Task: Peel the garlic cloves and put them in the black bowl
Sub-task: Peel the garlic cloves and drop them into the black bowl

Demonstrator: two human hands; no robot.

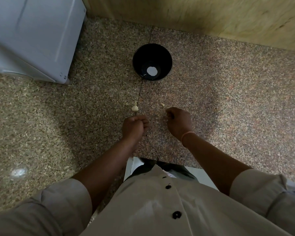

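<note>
While lying on bench [220, 99] at 12 o'clock of left hand [134, 126]: garlic bulb [134, 108], light, papery, probably firm; best pinched at sides. Black bowl [152, 48] beyond, 12 o'clock. Fingers [142, 118] of that hand and right hand [178, 121] curled; contents hidden.

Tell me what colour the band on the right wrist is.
Pale pink. The wristband shows best in the head view.

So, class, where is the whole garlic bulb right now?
In the head view, the garlic bulb lies on the counter just beyond the left hand, well short of the black bowl.
</note>
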